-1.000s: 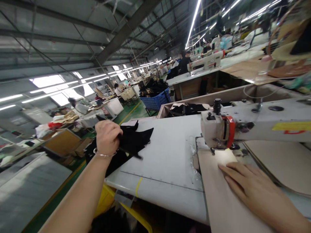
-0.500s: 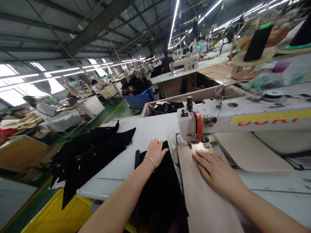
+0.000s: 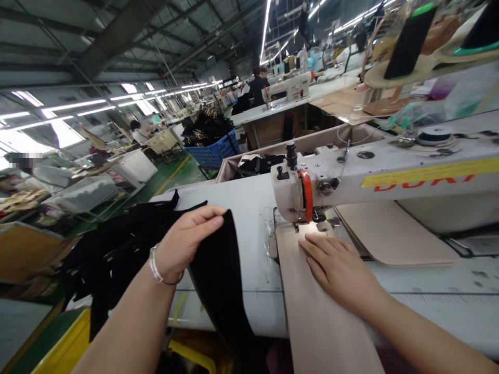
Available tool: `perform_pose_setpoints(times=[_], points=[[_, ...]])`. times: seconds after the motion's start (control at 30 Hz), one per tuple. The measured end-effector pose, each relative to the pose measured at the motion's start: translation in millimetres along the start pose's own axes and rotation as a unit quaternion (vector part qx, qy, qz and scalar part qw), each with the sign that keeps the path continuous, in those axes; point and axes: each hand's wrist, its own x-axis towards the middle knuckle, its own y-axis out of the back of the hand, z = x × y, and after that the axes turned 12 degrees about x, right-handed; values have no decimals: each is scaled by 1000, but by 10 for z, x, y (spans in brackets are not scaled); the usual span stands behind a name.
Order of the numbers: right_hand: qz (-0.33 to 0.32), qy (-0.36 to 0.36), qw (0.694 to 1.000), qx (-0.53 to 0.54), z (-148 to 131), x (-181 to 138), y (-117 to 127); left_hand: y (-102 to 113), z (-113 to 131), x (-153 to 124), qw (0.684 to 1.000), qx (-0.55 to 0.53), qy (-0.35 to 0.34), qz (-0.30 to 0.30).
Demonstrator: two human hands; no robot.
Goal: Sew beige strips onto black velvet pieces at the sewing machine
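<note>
Red capitals (image 3: 431, 182) on the arm of the sewing machine (image 3: 409, 156), beyond the right hand (image 3: 335, 265), begin with D; yellow tape (image 3: 432, 171) hides the tops of the rest. The ruler (image 3: 263, 295) between that hand and the left hand (image 3: 187, 241) is too small to read.

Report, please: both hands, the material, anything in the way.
Left hand pinching black cloth piece by upper end. Right hand flat on beige panel, near sewing machine head. Black pile at left, apart from panel.

Strip lights (image 3: 265, 26) glow above green floor (image 3: 187, 174).
</note>
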Motion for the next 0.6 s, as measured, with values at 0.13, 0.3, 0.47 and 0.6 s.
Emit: perform_pose_setpoints(times=[0.13, 0.3, 0.47, 0.6], points=[[-2, 7, 1000, -3, -2, -2, 2, -797, -137, 318, 987, 100, -38, -119], [-2, 6, 1000, -1, 3, -8, 21, -1594, -404, 644, 972, 229, -14, -50], [-23, -3, 1000, 2, -5, 3, 53, -1633, -442, 771, 966, 251, -39, -43], [-28, -11, 1000, 1, -11, 10, 50, -1635, -445, 807, 961, 270, -43, -32]])
